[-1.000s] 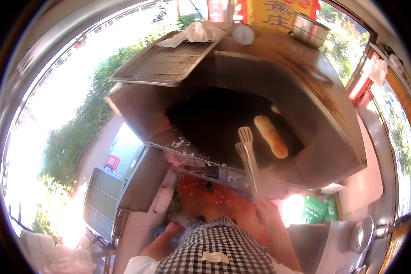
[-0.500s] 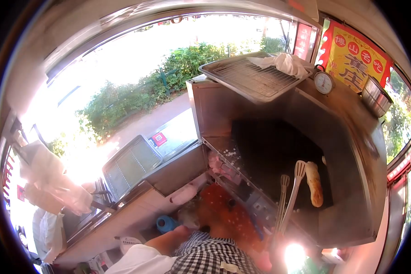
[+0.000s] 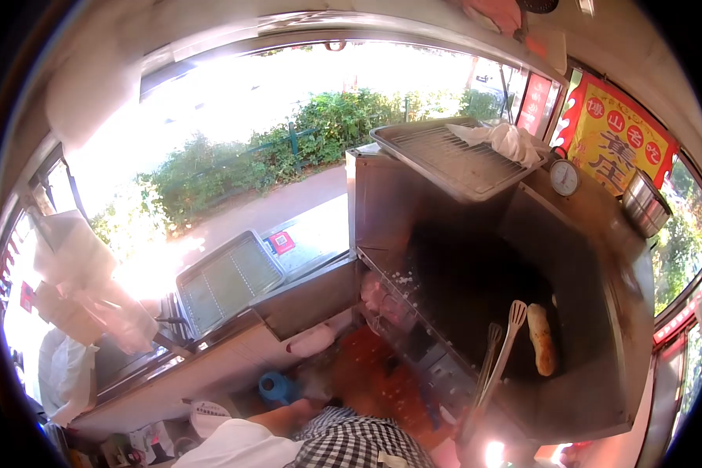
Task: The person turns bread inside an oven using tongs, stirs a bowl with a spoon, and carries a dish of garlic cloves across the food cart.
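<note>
A pair of slotted metal tongs (image 3: 501,355) points up over the dark oven opening (image 3: 476,273), its two arms apart. At the handle end, my right hand (image 3: 466,438) is blurred by shadow and glare and appears closed around the tongs. Just right of the tips is a long, browned piece of bread (image 3: 542,343), apart from the tongs. My left hand (image 3: 310,406) is low by the checked apron (image 3: 359,433), near a blue jug (image 3: 278,388); its fingers are too dark to make out.
A tray with a wire rack (image 3: 460,160) and a white cloth (image 3: 511,143) rests above the oven, beside a dial gauge (image 3: 564,177) and a metal pot (image 3: 645,204). Another tray (image 3: 230,281) lies by the window. Plastic bags (image 3: 78,265) hang at left.
The camera view has shifted, so most of the scene sits lower in the picture. The tongs still stand just left of the bread, with nothing between their arms.
</note>
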A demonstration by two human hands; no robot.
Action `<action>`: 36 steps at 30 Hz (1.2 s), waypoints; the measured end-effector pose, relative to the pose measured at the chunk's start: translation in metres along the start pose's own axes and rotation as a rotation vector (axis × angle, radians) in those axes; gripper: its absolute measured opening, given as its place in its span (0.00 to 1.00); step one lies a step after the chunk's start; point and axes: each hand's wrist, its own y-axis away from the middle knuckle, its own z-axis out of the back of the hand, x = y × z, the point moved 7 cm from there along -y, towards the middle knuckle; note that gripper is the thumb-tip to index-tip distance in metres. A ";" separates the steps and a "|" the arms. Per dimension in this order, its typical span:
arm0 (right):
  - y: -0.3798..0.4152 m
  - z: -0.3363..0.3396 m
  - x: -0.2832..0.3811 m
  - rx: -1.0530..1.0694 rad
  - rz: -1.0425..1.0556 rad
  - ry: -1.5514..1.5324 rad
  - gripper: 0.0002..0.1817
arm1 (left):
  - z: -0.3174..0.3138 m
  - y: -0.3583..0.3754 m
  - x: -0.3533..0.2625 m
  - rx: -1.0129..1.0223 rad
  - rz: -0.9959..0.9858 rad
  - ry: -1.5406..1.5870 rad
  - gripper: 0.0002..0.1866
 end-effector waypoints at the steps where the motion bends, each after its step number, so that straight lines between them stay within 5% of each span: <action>1: -0.001 0.001 -0.002 -0.002 0.005 -0.013 0.19 | 0.009 -0.001 -0.002 0.013 0.093 0.115 0.21; 4: -0.004 0.003 -0.007 -0.013 0.044 -0.026 0.19 | 0.035 -0.017 -0.004 -0.003 0.183 -0.082 0.21; 10: -0.002 -0.021 0.005 -0.068 0.365 0.517 0.21 | 0.054 -0.049 -0.012 -0.058 -0.458 -0.625 0.16; 13: 0.017 -0.075 0.016 0.074 0.476 0.148 0.13 | 0.042 -0.075 0.028 -0.032 -0.475 -0.156 0.16; 14: 0.030 -0.093 0.028 -0.007 0.561 0.365 0.12 | 0.042 -0.076 0.032 -0.022 -0.471 -0.120 0.16; 16: 0.055 -0.123 0.046 -0.173 0.711 0.802 0.11 | 0.045 -0.065 0.033 -0.020 -0.395 -0.289 0.17; 19: 0.052 -0.125 0.037 -0.211 0.671 0.630 0.12 | 0.017 -0.086 0.091 -0.073 -0.119 -0.130 0.18; 25: 0.030 -0.105 0.025 -0.264 1.117 1.344 0.14 | 0.069 -0.038 0.060 0.240 0.186 -0.116 0.19; 28: -0.009 -0.065 -0.014 -0.026 0.332 0.003 0.16 | 0.064 -0.052 0.048 0.329 -0.130 -0.391 0.18; 31: -0.003 -0.081 -0.007 -0.010 0.378 0.247 0.18 | 0.079 -0.047 0.027 0.034 -0.511 -0.519 0.17; 34: 0.024 -0.127 0.007 -0.228 0.212 -0.259 0.16 | 0.078 -0.044 0.017 0.038 -0.487 -0.598 0.17; 36: 0.005 -0.097 -0.006 -0.212 0.163 -0.286 0.17 | 0.040 -0.082 0.064 0.083 -0.324 -0.436 0.16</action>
